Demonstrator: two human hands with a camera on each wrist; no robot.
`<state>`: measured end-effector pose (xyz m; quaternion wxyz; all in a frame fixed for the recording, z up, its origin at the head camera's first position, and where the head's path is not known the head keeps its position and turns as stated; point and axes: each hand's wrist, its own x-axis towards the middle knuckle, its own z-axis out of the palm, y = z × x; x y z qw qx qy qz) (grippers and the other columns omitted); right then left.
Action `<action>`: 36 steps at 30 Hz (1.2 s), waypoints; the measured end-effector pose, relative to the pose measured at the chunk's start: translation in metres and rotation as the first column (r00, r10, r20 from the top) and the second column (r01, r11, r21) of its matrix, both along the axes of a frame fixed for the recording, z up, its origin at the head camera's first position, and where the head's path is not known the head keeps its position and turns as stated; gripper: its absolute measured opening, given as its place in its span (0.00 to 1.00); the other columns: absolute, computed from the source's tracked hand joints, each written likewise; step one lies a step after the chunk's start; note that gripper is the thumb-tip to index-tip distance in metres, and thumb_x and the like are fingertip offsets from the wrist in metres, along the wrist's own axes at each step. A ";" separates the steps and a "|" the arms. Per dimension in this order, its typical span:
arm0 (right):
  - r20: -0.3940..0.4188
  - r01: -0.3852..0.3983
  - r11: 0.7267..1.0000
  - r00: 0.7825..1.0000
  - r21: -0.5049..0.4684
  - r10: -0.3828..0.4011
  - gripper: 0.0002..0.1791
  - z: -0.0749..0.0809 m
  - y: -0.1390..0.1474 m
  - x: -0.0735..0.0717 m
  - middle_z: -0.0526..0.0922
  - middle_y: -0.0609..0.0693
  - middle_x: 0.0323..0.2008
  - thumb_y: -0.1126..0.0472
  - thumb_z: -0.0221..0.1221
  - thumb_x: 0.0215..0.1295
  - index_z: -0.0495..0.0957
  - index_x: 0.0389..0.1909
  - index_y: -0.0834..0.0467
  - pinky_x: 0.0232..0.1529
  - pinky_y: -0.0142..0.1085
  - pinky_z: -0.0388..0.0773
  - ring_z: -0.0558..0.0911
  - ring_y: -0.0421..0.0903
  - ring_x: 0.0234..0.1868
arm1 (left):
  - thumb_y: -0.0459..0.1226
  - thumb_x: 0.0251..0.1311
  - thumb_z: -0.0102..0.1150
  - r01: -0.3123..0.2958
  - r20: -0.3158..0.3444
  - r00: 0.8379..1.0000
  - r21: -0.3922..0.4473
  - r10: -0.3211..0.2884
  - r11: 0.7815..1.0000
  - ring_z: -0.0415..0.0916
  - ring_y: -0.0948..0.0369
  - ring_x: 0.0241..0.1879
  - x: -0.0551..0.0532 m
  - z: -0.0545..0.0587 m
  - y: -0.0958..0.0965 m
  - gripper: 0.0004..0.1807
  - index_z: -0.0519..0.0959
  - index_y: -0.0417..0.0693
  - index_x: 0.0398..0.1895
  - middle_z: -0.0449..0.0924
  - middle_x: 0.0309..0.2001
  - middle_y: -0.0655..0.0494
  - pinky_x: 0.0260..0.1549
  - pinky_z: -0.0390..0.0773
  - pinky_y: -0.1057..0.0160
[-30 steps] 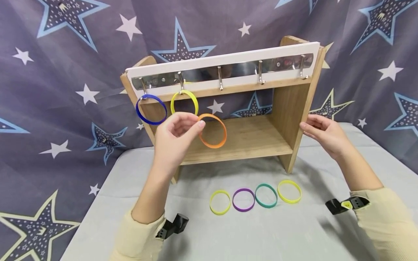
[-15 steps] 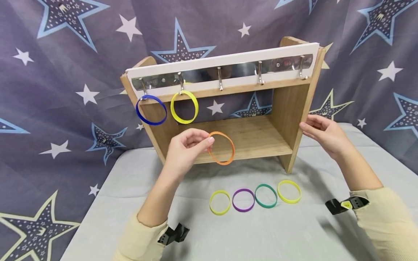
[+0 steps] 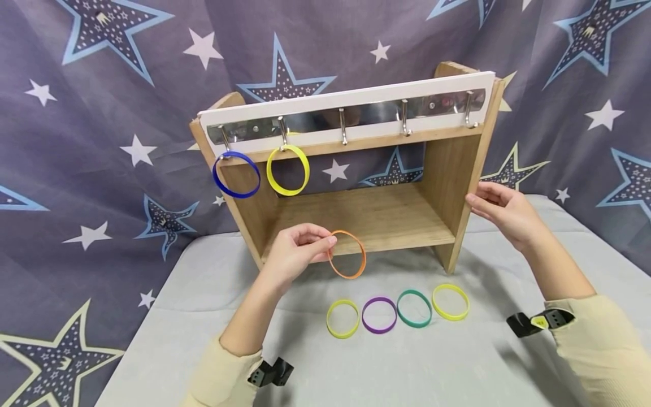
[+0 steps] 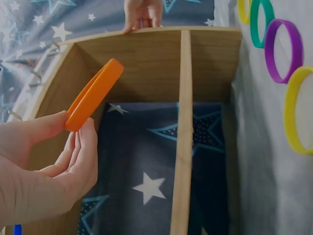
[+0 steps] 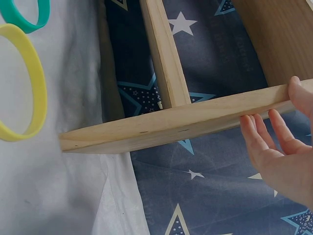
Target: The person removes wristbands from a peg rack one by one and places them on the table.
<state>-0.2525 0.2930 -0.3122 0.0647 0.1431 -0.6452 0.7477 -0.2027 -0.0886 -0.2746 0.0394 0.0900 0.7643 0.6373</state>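
My left hand (image 3: 300, 251) pinches an orange silicone wristband (image 4: 100, 98) between thumb and fingers. The band is held up in front of the lower board of a wooden shelf rack (image 3: 376, 217). At the rack's right side panel, my right hand (image 3: 508, 215) grips the edge, thumb at the front and fingertips on the outer face (image 5: 279, 142). Along the rack's top runs a metal strip with several hooks (image 3: 343, 127). A blue wristband (image 3: 243, 195) hangs from the leftmost hook, and a yellow wristband (image 3: 290, 193) from the one beside it.
In front of the rack, a row of wristbands lies on the grey cloth: a yellow one (image 3: 342, 336), a purple one (image 3: 379, 330), a green one (image 3: 414, 324) and another yellow one (image 3: 451, 317). A star-patterned curtain (image 3: 102, 169) hangs behind.
My left hand has moved down and slightly right with the orange wristband, away from the hooks and the hanging bands. My right hand stays at the side panel.
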 end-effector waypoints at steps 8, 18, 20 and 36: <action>-0.008 -0.007 1.000 1.000 -0.026 0.007 0.15 0.000 -0.001 0.000 0.83 0.38 0.35 0.72 0.57 0.64 0.77 0.43 0.48 0.42 0.20 0.82 0.82 0.31 0.38 | 0.30 0.59 0.61 0.009 0.045 0.999 -0.072 -0.006 0.997 0.80 0.66 0.27 -0.006 -0.012 -0.009 0.11 0.77 0.29 0.42 0.82 0.29 0.52 0.37 0.87 0.62; -0.002 -0.004 1.000 1.000 -0.014 0.004 0.15 0.000 0.000 0.000 0.83 0.38 0.36 0.72 0.57 0.64 0.75 0.45 0.49 0.42 0.20 0.81 0.82 0.30 0.39 | 0.29 0.59 0.60 0.077 0.115 0.992 -0.236 -0.051 0.969 0.80 0.66 0.26 -0.016 -0.031 -0.025 0.11 0.78 0.28 0.42 0.83 0.29 0.47 0.36 0.88 0.61; 0.001 -0.005 1.000 1.000 -0.011 0.005 0.15 0.000 0.000 0.000 0.83 0.38 0.36 0.72 0.56 0.64 0.74 0.45 0.49 0.42 0.20 0.81 0.82 0.30 0.39 | 0.28 0.59 0.60 0.084 0.119 0.991 -0.257 -0.055 0.963 0.80 0.66 0.26 -0.017 -0.035 -0.028 0.11 0.78 0.28 0.42 0.84 0.31 0.44 0.35 0.88 0.61; -0.006 -0.010 1.000 1.000 -0.013 0.010 0.15 0.000 -0.001 0.000 0.83 0.38 0.36 0.73 0.56 0.64 0.77 0.43 0.48 0.43 0.20 0.81 0.82 0.31 0.38 | 0.26 0.58 0.58 0.111 0.194 0.980 -0.336 -0.047 0.935 0.82 0.62 0.27 -0.020 -0.062 -0.053 0.10 0.77 0.25 0.41 0.84 0.28 0.41 0.35 0.88 0.59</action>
